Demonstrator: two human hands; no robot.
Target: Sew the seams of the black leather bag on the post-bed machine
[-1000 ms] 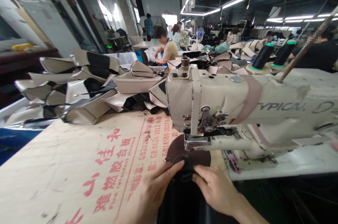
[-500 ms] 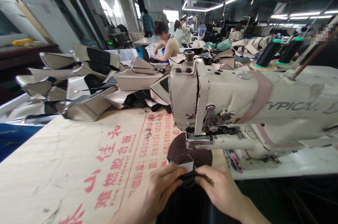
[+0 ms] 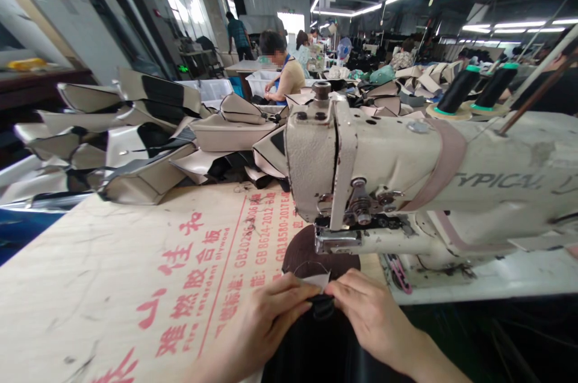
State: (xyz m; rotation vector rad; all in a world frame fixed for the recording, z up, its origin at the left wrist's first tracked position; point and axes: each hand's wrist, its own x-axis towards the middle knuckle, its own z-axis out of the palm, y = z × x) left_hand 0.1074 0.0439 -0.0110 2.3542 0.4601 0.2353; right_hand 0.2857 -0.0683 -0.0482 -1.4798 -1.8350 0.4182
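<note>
My left hand (image 3: 275, 314) pinches the left edge of a small folded black piece of material (image 3: 323, 307), low in the middle of the view. Its right edge is between the thumb and fingers of my right hand (image 3: 372, 311). A pale flap (image 3: 318, 280) shows just above the fingertips. Behind it lies a dark brown round disc (image 3: 307, 250), partly under the sewing machine (image 3: 336, 172). Both hands are close in front of the machine's free arm. What the fingers cover of the piece is hidden.
A plywood board (image 3: 149, 250) with red print spreads to the left. Beige and black sewn pieces (image 3: 153, 172) are heaped behind it. Two black thread cones (image 3: 458, 89) stand on the machine at right. A co-worker (image 3: 289, 73) sits farther back, beside white bins.
My right hand has shifted slightly left, its fingertips now closer to my left hand's on the black piece. The view has turned a little. A distant person has moved left.
</note>
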